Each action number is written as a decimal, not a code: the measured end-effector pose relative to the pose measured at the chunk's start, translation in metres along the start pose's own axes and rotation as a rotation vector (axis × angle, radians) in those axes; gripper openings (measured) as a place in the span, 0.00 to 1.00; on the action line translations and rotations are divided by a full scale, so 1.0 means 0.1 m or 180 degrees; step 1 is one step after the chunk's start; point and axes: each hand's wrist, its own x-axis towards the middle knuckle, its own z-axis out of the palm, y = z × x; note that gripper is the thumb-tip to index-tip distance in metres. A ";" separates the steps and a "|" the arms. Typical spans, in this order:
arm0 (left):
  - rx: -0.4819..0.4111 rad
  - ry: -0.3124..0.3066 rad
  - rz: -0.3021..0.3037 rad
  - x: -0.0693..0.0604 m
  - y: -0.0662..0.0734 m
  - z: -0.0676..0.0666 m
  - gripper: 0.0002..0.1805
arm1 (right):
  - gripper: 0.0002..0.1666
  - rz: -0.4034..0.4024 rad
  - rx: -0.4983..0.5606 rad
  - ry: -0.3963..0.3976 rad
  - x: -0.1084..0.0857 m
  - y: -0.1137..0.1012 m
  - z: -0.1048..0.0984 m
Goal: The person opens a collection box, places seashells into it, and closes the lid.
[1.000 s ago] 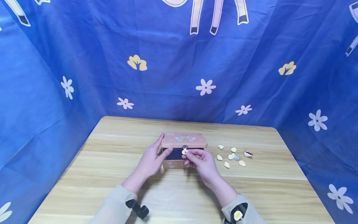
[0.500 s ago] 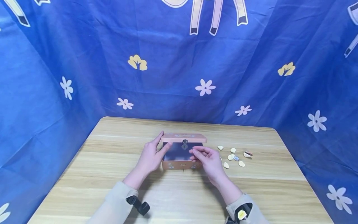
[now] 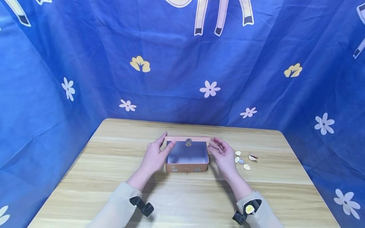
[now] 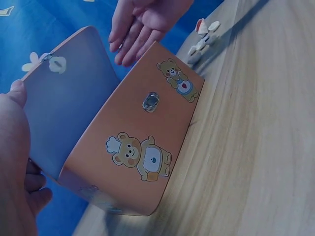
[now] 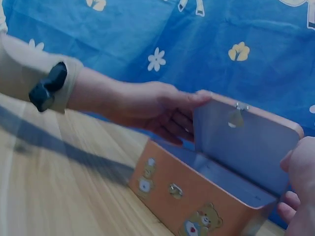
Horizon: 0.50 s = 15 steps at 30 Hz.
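A pink-orange tin box (image 3: pixel 178 168) with bear pictures stands on the table, its hinged lid (image 5: pixel 246 137) raised and showing a bare metal underside. A hasp (image 5: pixel 236 117) hangs from the lid's front edge, and a small catch (image 4: pixel 151 102) sits on the box front. My left hand (image 3: pixel 152 156) holds the lid's left side, thumb at the edge and fingers behind it. Beside the lid's right end is my right hand (image 3: pixel 223 155), fingers loosely bent and holding nothing visible; whether they touch the lid I cannot tell.
Several pale shells (image 3: pixel 246 167) lie right of the box, among them a bluish one (image 3: pixel 241 161) and a larger one with a dark reddish edge (image 3: pixel 252 157). My right hand hides some of them. A blue patterned cloth (image 3: pixel 171 72) hangs behind the wooden table (image 3: pixel 182 202).
The lid has swung further up and back, with my left hand on its side. My right hand has let go of the hasp and moved right to the lid's right end.
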 end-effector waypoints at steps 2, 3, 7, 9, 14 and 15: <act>-0.0017 0.0000 -0.0027 0.01 0.01 -0.01 0.45 | 0.37 -0.0116 -0.0216 -0.0141 0.03 0.01 0.00; -0.0028 -0.0005 -0.0044 0.01 0.02 -0.01 0.45 | 0.39 -0.0151 -0.0310 -0.0196 0.05 0.02 0.01; -0.0064 -0.0025 -0.0105 0.02 0.07 -0.03 0.47 | 0.40 -0.0231 -0.0490 -0.0349 0.06 0.03 0.03; -0.0078 -0.0035 -0.0129 0.03 0.08 -0.02 0.47 | 0.39 -0.0246 -0.0494 -0.0364 0.05 0.04 0.05; -0.0168 -0.0047 -0.0165 0.05 0.06 0.00 0.49 | 0.38 -0.0295 -0.0453 -0.0392 0.05 0.06 0.09; -0.0213 -0.0054 -0.0166 0.05 0.06 0.00 0.49 | 0.38 -0.0295 -0.0448 -0.0393 0.05 0.06 0.09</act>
